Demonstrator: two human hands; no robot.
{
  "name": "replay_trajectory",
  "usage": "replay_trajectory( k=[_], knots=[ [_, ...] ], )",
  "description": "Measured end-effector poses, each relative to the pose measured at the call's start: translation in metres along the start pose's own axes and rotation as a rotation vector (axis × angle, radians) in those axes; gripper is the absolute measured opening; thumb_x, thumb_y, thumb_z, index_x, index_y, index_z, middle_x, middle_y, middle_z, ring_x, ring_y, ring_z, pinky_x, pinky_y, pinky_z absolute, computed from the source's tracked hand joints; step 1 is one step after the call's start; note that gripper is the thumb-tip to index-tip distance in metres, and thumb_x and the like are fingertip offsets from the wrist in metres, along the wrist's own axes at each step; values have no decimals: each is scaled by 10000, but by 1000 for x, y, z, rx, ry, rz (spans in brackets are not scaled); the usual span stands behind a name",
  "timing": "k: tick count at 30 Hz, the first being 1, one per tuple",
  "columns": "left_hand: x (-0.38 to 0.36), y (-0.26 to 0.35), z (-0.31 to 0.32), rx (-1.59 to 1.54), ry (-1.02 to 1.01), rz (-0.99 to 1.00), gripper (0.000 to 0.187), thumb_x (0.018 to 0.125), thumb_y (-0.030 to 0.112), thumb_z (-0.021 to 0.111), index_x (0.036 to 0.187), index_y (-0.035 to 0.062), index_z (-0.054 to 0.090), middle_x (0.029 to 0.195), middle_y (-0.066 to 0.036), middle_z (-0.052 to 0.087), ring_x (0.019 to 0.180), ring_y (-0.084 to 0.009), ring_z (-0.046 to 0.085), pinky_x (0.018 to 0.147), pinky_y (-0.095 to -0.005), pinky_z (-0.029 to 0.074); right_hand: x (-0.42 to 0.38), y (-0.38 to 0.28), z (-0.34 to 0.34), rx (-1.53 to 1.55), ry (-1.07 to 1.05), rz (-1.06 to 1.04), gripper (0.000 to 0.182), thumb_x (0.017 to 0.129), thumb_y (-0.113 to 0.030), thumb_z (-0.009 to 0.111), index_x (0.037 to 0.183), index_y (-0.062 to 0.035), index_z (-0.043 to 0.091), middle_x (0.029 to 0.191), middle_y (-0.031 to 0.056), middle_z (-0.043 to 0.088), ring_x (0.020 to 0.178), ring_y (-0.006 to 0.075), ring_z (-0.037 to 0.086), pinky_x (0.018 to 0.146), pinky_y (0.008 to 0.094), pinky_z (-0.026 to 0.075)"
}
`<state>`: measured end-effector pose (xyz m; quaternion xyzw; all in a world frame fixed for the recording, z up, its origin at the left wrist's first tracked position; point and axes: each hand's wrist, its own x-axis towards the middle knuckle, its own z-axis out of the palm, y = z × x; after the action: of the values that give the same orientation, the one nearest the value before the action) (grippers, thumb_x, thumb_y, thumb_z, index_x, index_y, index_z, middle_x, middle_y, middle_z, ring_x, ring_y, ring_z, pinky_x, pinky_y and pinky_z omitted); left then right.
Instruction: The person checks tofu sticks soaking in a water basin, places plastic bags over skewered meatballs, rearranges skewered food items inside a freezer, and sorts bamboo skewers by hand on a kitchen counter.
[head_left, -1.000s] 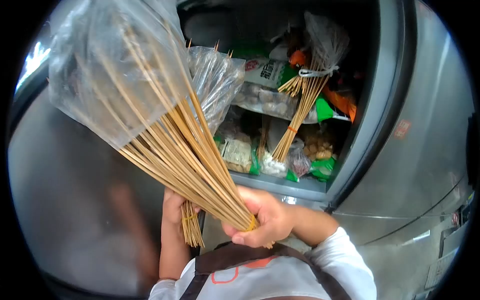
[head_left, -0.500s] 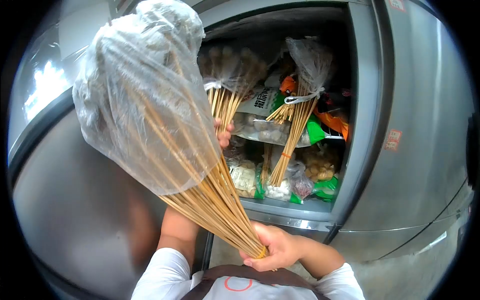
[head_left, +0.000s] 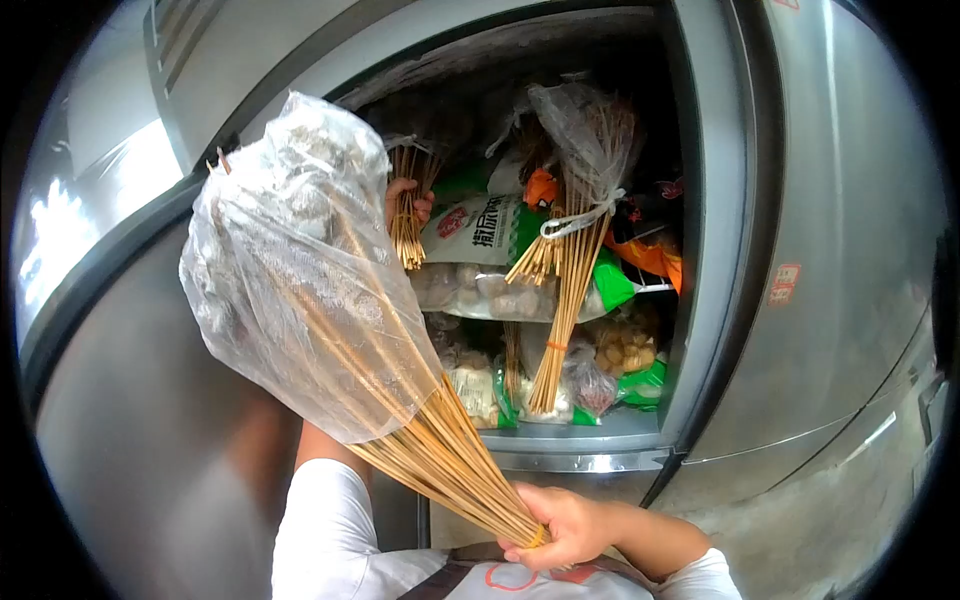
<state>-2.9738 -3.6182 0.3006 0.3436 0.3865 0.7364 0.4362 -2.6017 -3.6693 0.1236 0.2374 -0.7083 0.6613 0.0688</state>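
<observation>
Closed right round the yellow-banded ends, the right hand (head_left: 560, 525) has a full grasp on the large skewer bundle (head_left: 452, 450), which slants up and leftward low in front of me. A clear plastic bag (head_left: 310, 300) sleeves its upper part; through the cloudy film I make out only pale lumps near the top. That end looks heavy to me, so I'd keep the wrist steady and the sticks gathered tight. Beyond it, the left hand (head_left: 398, 198), partly hidden, has its fingers curled about a smaller skewer bundle (head_left: 408, 232) inside the cold compartment (head_left: 715, 200); I'd mind the stick ends around thin film. Deeper in, a tied bag (head_left: 585, 130) covers the tops of more skewers (head_left: 565, 340), a clear bag (head_left: 480, 290) holds round pieces, and the back is too dark to read.
</observation>
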Motion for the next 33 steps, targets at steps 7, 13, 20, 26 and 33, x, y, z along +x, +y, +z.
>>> replay_trajectory(
  k=[7, 13, 20, 26, 33],
  knots=[
    [76, 1, -29, 127, 10, -86, 400, 817, 213, 558, 1088, -56, 441, 828, -155, 564, 599, -170, 550, 510, -261, 489, 17, 16, -5, 113, -29, -67, 295, 797, -161, 609, 995, -37, 430, 872, 46, 510, 835, 120, 498, 755, 280, 422],
    [34, 6, -8, 892, 312, 52, 407, 764, 249, 627, 1002, -75, 561, 868, -178, 613, 668, -197, 587, 578, -304, 478, 26, 2, -3, 256, 54, 139, 346, 735, -203, 673, 953, -40, 460, 812, 24, 534, 732, 93, 501, 630, 268, 439],
    [16, -15, -22, 1306, 362, 125, 461, 719, 241, 703, 1031, -72, 575, 971, -138, 617, 819, -228, 578, 736, -322, 446, 33, 27, -6, 244, -45, 104, 268, 797, -141, 590, 992, -44, 434, 853, 28, 521, 806, 103, 499, 742, 274, 428],
    [16, -34, -1, 1105, 489, 443, 238, 682, 128, 644, 830, -57, 626, 681, -131, 614, 610, -203, 579, 585, -317, 442, 25, 45, -12, 43, -52, 67, 285, 788, -205, 604, 969, -52, 444, 845, 47, 527, 804, 124, 513, 732, 281, 431],
    [98, -44, 10, 1708, 585, 478, 365, 811, 210, 529, 1053, -62, 558, 1003, -198, 588, 899, -278, 586, 777, -382, 462, 12, 5, -15, 59, 104, 251, 279, 750, -196, 654, 893, -46, 468, 761, 40, 512, 721, 146, 525, 665, 304, 447]
  ],
)
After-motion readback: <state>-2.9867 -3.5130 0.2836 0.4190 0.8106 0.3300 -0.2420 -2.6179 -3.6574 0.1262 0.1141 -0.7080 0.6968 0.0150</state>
